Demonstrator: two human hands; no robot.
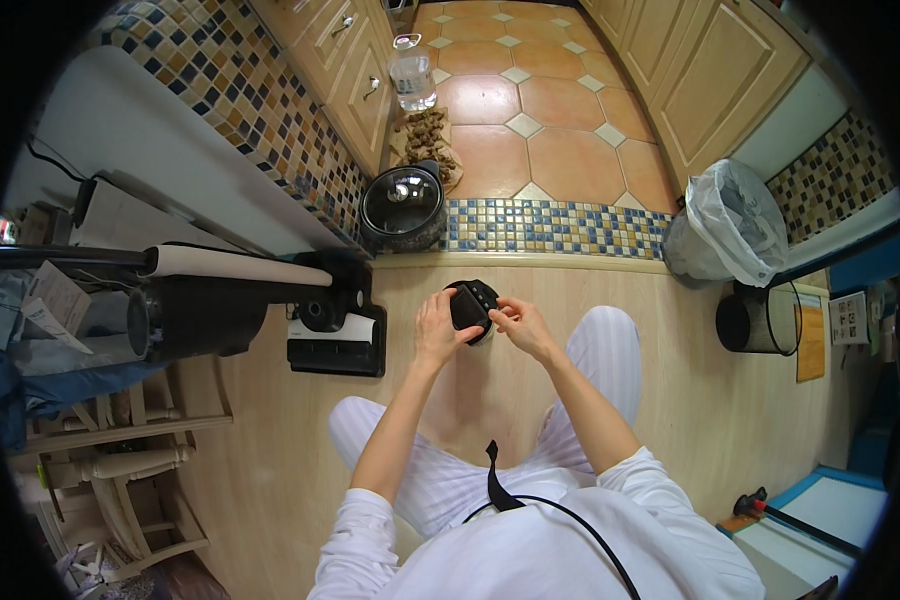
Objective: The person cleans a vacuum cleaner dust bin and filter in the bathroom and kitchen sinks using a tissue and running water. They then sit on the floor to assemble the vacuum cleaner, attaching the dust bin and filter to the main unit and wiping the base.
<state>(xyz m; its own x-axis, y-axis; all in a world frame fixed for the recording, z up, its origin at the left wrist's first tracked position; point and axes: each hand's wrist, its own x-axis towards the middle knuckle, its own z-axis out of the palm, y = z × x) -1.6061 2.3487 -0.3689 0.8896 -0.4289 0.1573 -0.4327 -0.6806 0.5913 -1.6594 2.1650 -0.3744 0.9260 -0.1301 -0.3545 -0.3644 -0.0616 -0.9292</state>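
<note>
A black device with a squarish dark top and small buttons along one side (468,307) stands in front of me, above the wood-look floor; its exact kind is unclear. My left hand (438,328) grips its left side, thumb across the near edge and fingers at the far edge. At its right side, the fingertips of my right hand (521,324) are pinched together by the button strip; whether they hold a small part cannot be seen. Something pale shows under the device, mostly hidden by it.
A lidded black pot (403,204) stands ahead on the left, before brown pieces on paper (426,142) and a water bottle (413,79). Left is a vacuum cleaner's floor head (337,346). A lined bin (727,225) and mesh basket (757,321) stand right. Striped-trousered legs flank my hands.
</note>
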